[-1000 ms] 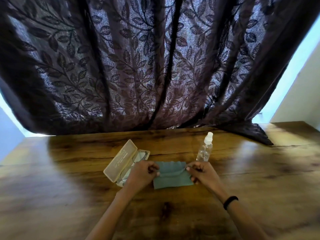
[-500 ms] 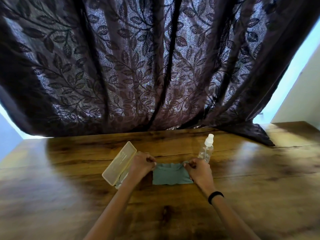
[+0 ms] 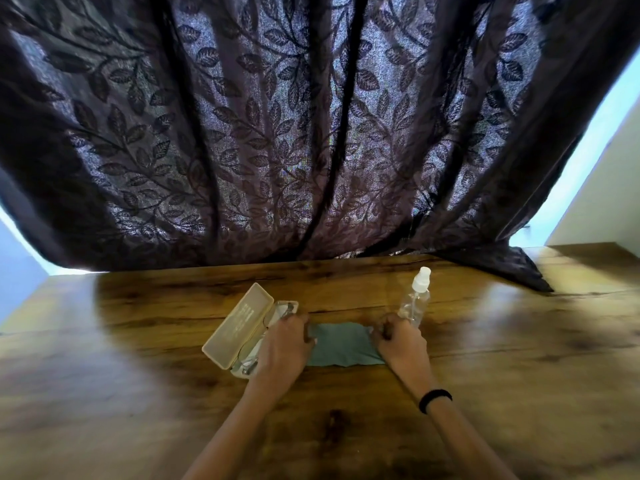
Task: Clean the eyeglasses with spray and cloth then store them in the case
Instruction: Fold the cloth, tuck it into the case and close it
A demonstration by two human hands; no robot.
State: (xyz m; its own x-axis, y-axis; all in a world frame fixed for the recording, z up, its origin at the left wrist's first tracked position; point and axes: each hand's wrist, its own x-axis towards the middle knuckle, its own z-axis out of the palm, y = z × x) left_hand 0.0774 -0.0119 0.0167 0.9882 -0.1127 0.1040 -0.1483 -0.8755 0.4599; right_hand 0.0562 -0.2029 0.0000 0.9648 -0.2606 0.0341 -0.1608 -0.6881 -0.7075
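Observation:
A teal cleaning cloth lies folded on the wooden table, straight in front of me. My left hand pinches its left end and my right hand pinches its right end, fingers curled down on the fabric. Left of the cloth a beige eyeglass case stands open with its lid tilted up. The eyeglasses lie inside it, mostly hidden behind my left hand. A clear spray bottle with a white nozzle stands upright just behind my right hand.
A dark leaf-patterned curtain hangs along the table's far edge, and its corner drapes onto the table at the back right. A black band is on my right wrist.
Both hands moved away from me with the cloth's edge, folding it over into a narrower strip. My left hand now covers more of the open case.

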